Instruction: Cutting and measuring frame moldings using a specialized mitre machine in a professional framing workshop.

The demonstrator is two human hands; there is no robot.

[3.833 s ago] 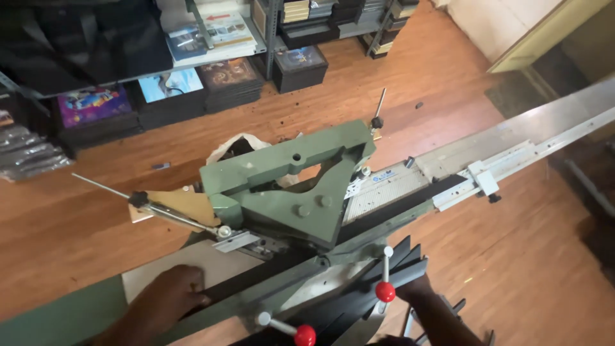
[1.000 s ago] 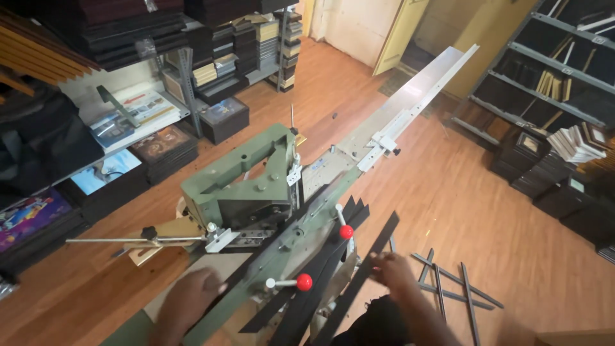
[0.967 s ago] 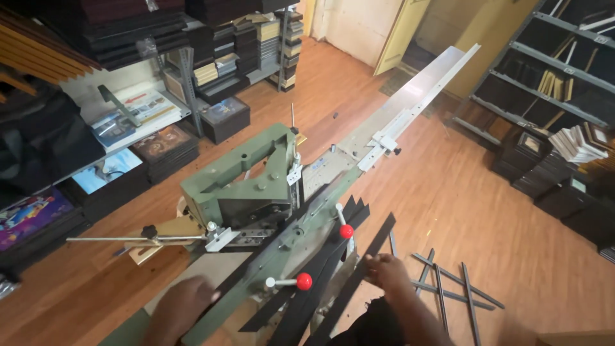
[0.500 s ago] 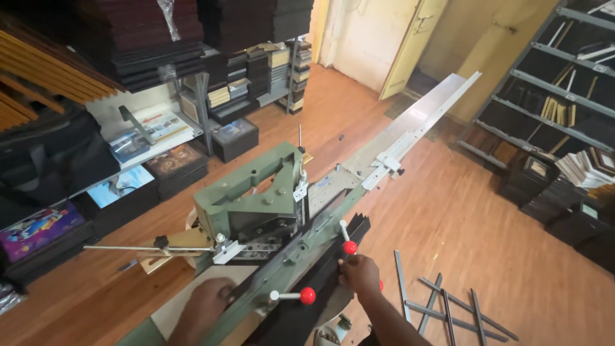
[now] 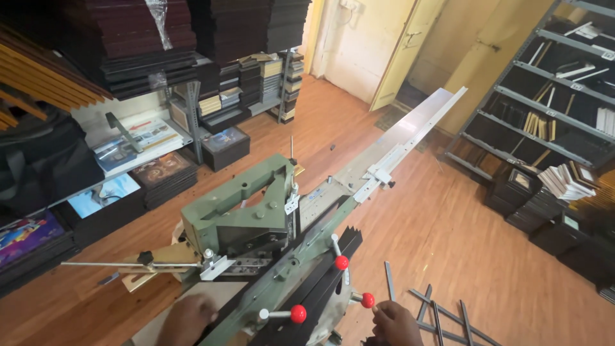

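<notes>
A green mitre cutting machine (image 5: pixel 240 214) stands in front of me, with a long grey measuring rail (image 5: pixel 410 134) running away to the upper right. Black frame mouldings (image 5: pixel 323 285) lie along its near side between three red-knobbed levers. My left hand (image 5: pixel 187 317) rests on the pale bed at the bottom edge, just left of the green bar. My right hand (image 5: pixel 397 323) is low at the bottom edge, its fingertips right beside one red knob (image 5: pixel 367 299); its grip is partly cut off from view.
Several loose thin strips (image 5: pixel 442 314) lie on the wooden floor to the right. Shelves of stacked frames and pictures (image 5: pixel 147 147) line the left wall. A dark rack (image 5: pixel 557 128) stands at the right, and a yellow door (image 5: pixel 410 51) is at the far end.
My right hand has dropped from the black mouldings to the lower right, beside a red knob. The view has tilted up towards the door. My left hand stays on the bed.
</notes>
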